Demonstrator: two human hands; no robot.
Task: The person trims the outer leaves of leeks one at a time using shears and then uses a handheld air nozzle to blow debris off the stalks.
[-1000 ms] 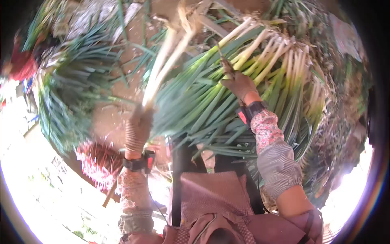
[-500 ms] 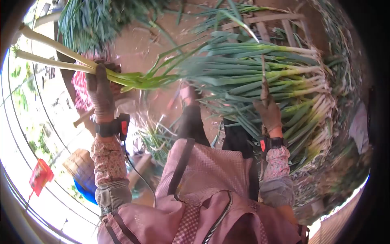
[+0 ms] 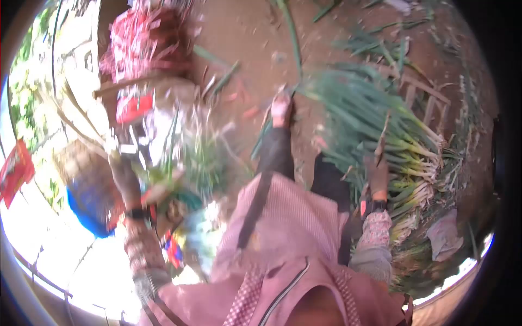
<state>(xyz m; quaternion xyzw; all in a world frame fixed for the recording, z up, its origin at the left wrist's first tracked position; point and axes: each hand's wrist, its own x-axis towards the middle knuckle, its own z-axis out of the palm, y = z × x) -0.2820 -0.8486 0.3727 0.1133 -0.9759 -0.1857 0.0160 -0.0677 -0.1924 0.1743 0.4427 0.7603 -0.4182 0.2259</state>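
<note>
My left hand (image 3: 124, 175), gloved and badly blurred, is shut on a few green onions (image 3: 185, 163); their pale stalks streak up to the left and their leaves trail to the right. My right hand (image 3: 376, 169), also gloved, is shut on a small knife (image 3: 382, 137) that points upward. It hovers over the near side of a big pile of green onions (image 3: 375, 117) lying on the dirt floor, white ends to the right. My dark trouser legs and one foot (image 3: 281, 106) stretch between the two hands.
A red mesh bundle (image 3: 144, 38) lies at the upper left. A woven basket (image 3: 81, 163) and a blue tub (image 3: 89, 209) sit by my left arm. A wooden frame (image 3: 427, 92) lies behind the pile, a grey cloth (image 3: 443, 236) to its lower right.
The view has swung down and left. My left hand has dropped with its onions from beside the red mesh to the basket. My right hand stays at the pile with the knife.
</note>
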